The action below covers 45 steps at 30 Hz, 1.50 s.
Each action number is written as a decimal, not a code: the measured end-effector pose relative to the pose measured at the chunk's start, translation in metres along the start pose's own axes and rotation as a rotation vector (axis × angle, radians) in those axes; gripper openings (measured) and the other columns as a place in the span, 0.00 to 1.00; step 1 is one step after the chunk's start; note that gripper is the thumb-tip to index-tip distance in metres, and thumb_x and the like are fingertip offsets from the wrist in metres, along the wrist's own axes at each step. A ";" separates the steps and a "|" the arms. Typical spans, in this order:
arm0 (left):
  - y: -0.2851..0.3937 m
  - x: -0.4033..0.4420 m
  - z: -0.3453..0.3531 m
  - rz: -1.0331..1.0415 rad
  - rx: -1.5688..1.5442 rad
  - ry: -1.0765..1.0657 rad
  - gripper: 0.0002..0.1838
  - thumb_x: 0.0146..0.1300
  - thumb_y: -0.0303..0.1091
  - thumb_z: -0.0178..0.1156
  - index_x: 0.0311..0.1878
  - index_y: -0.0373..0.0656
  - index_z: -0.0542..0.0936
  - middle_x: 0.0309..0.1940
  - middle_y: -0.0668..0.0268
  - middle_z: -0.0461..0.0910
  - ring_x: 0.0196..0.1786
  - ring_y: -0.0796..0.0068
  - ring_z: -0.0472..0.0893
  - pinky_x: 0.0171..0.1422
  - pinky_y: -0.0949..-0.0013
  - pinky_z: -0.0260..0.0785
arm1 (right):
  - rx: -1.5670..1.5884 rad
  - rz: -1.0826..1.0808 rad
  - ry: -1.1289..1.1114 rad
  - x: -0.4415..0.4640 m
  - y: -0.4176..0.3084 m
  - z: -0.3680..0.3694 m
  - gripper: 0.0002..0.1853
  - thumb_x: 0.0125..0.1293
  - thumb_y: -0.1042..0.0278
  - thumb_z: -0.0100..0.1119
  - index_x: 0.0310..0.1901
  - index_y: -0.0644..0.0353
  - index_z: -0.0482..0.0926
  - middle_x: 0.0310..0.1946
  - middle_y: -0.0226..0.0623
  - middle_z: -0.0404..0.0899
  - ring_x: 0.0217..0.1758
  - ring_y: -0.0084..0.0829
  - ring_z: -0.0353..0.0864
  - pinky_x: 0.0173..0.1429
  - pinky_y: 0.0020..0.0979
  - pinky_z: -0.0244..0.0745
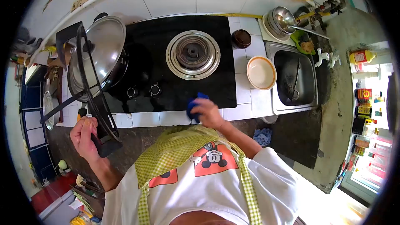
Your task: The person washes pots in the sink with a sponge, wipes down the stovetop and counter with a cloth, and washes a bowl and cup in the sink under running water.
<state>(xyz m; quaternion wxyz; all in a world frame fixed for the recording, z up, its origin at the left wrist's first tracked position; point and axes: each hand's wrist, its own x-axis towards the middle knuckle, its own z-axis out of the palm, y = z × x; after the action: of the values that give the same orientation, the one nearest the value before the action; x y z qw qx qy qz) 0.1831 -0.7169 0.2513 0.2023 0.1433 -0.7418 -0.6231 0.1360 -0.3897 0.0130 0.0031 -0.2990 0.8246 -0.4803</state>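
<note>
My left hand (86, 135) is closed around the lower end of a black stove grate (85, 68), a ring with legs, held tilted up at the left. Behind it, a wok with a domed steel lid (106, 37) sits on the left side of the black glass cooktop (146, 50). My right hand (209, 113) grips a bunched blue cloth (193, 109) at the cooktop's front edge; the cloth is partly hidden by the fingers. The right burner (193, 53) lies bare, its metal ring exposed and no grate over it.
Right of the cooktop stand a brown jar (241, 38) and a cream bowl with an orange rim (261, 73). Farther right, a steel sink (280, 110) holds a ladle (295, 94). Stacked metal bowls (283, 18) are behind it. A grey-blue rag (262, 136) lies below the counter edge.
</note>
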 end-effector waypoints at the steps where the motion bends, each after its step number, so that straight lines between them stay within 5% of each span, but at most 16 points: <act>1: 0.001 -0.002 0.000 -0.034 0.008 0.007 0.15 0.57 0.26 0.49 0.15 0.38 0.63 0.15 0.69 0.60 0.23 0.79 0.58 0.32 0.74 0.52 | 0.186 0.107 0.138 0.014 0.010 -0.016 0.18 0.37 0.81 0.49 0.34 0.54 0.78 0.40 0.39 0.74 0.47 0.39 0.73 0.53 0.34 0.68; 3: 0.003 -0.003 0.003 -0.017 -0.003 -0.023 0.14 0.56 0.26 0.48 0.15 0.38 0.63 0.15 0.68 0.60 0.23 0.79 0.58 0.33 0.74 0.52 | 0.979 0.754 0.246 0.044 0.013 -0.069 0.20 0.47 0.76 0.49 0.46 0.60 0.71 0.39 0.37 0.72 0.46 0.28 0.71 0.51 0.32 0.68; 4: 0.004 -0.004 0.004 0.009 -0.017 -0.060 0.14 0.56 0.25 0.48 0.15 0.37 0.64 0.15 0.68 0.61 0.23 0.79 0.59 0.33 0.74 0.52 | 1.341 0.851 0.386 0.064 -0.007 -0.091 0.19 0.53 0.70 0.49 0.49 0.63 0.68 0.39 0.41 0.73 0.45 0.33 0.72 0.50 0.32 0.67; 6: 0.005 -0.006 0.007 0.048 -0.012 -0.046 0.14 0.56 0.25 0.48 0.15 0.37 0.64 0.15 0.68 0.61 0.24 0.79 0.59 0.33 0.74 0.53 | 0.057 0.245 0.225 0.064 0.099 -0.102 0.19 0.57 0.67 0.49 0.50 0.63 0.68 0.40 0.48 0.73 0.45 0.41 0.73 0.49 0.36 0.68; 8: 0.007 -0.012 0.009 0.049 -0.006 -0.057 0.14 0.56 0.25 0.48 0.15 0.36 0.64 0.15 0.68 0.61 0.24 0.78 0.59 0.32 0.74 0.52 | -0.200 0.558 0.455 0.080 0.080 -0.131 0.19 0.58 0.67 0.50 0.51 0.64 0.68 0.44 0.55 0.71 0.47 0.49 0.71 0.50 0.40 0.67; 9: 0.007 -0.014 0.010 0.043 -0.006 -0.044 0.14 0.56 0.25 0.48 0.15 0.36 0.64 0.15 0.68 0.61 0.24 0.78 0.59 0.32 0.74 0.52 | -0.123 0.427 0.435 0.090 0.061 -0.138 0.19 0.58 0.66 0.50 0.51 0.63 0.68 0.48 0.58 0.69 0.50 0.52 0.68 0.52 0.42 0.65; 11: 0.010 -0.014 0.012 0.044 -0.027 -0.057 0.14 0.56 0.25 0.49 0.15 0.37 0.64 0.15 0.68 0.61 0.23 0.78 0.60 0.31 0.75 0.52 | -0.595 0.088 0.187 0.091 0.090 -0.107 0.20 0.59 0.64 0.49 0.52 0.62 0.67 0.51 0.56 0.67 0.54 0.53 0.65 0.55 0.43 0.63; 12: 0.010 -0.016 0.014 0.047 -0.030 -0.044 0.14 0.56 0.25 0.49 0.15 0.37 0.64 0.15 0.68 0.61 0.23 0.78 0.60 0.31 0.75 0.52 | -0.739 0.081 -0.047 0.075 0.110 -0.081 0.24 0.58 0.60 0.50 0.55 0.62 0.65 0.56 0.52 0.62 0.59 0.53 0.60 0.58 0.47 0.60; 14: 0.011 -0.015 0.019 0.084 -0.021 -0.029 0.14 0.56 0.26 0.50 0.15 0.37 0.64 0.15 0.68 0.61 0.23 0.78 0.60 0.31 0.75 0.51 | -0.750 0.067 0.037 0.057 0.070 -0.059 0.29 0.56 0.57 0.52 0.58 0.61 0.62 0.61 0.47 0.55 0.65 0.49 0.52 0.61 0.51 0.54; 16: 0.013 -0.018 0.020 0.058 -0.054 0.001 0.14 0.56 0.26 0.50 0.15 0.37 0.63 0.15 0.68 0.61 0.23 0.79 0.60 0.30 0.76 0.51 | -0.719 0.140 -0.104 0.050 0.050 -0.059 0.31 0.55 0.60 0.53 0.60 0.60 0.59 0.62 0.46 0.54 0.66 0.47 0.53 0.62 0.51 0.53; 28: 0.003 -0.029 0.013 0.032 0.078 0.109 0.15 0.56 0.28 0.51 0.15 0.37 0.63 0.16 0.68 0.61 0.22 0.82 0.59 0.26 0.77 0.49 | -0.505 0.304 -0.170 0.162 0.130 -0.103 0.34 0.57 0.65 0.48 0.65 0.56 0.47 0.65 0.44 0.51 0.69 0.43 0.48 0.63 0.57 0.46; 34: -0.002 -0.035 0.009 -0.015 0.060 0.138 0.15 0.57 0.29 0.51 0.16 0.36 0.64 0.16 0.67 0.63 0.22 0.82 0.60 0.26 0.77 0.49 | -0.513 0.215 -0.215 0.211 0.162 -0.105 0.33 0.56 0.68 0.50 0.64 0.55 0.51 0.64 0.39 0.54 0.69 0.41 0.49 0.63 0.59 0.43; 37: -0.004 -0.038 0.006 -0.010 0.060 0.127 0.15 0.57 0.29 0.51 0.16 0.36 0.65 0.16 0.67 0.64 0.22 0.82 0.61 0.26 0.78 0.50 | -0.446 0.138 -0.504 0.239 0.154 -0.114 0.30 0.54 0.67 0.54 0.61 0.55 0.58 0.64 0.40 0.54 0.69 0.42 0.48 0.63 0.58 0.45; 38: -0.003 -0.039 0.007 -0.011 0.082 0.133 0.15 0.57 0.29 0.51 0.16 0.36 0.65 0.17 0.67 0.64 0.22 0.82 0.61 0.26 0.78 0.50 | -0.452 0.126 -0.498 0.239 0.146 -0.113 0.30 0.54 0.67 0.54 0.61 0.55 0.58 0.64 0.40 0.54 0.69 0.42 0.48 0.63 0.58 0.45; 40: -0.002 -0.038 0.006 -0.015 0.103 0.153 0.15 0.57 0.29 0.51 0.16 0.36 0.65 0.17 0.67 0.64 0.22 0.82 0.61 0.26 0.78 0.50 | -0.693 0.170 -0.067 0.216 0.125 -0.106 0.29 0.55 0.65 0.53 0.60 0.56 0.60 0.65 0.41 0.52 0.69 0.43 0.46 0.63 0.57 0.46; 45: 0.002 -0.039 0.006 0.018 0.058 0.162 0.14 0.56 0.29 0.51 0.16 0.35 0.67 0.16 0.68 0.63 0.22 0.83 0.60 0.26 0.78 0.50 | -0.738 0.375 -0.135 0.225 0.164 -0.096 0.36 0.56 0.48 0.50 0.61 0.64 0.57 0.65 0.48 0.49 0.69 0.47 0.44 0.64 0.55 0.46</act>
<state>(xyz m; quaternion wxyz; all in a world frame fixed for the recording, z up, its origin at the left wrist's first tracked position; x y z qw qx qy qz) 0.2140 -0.6931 0.2475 0.2627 0.1923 -0.7420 -0.5860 -0.1570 -0.3661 -0.0026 0.0373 -0.1555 0.9794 -0.1231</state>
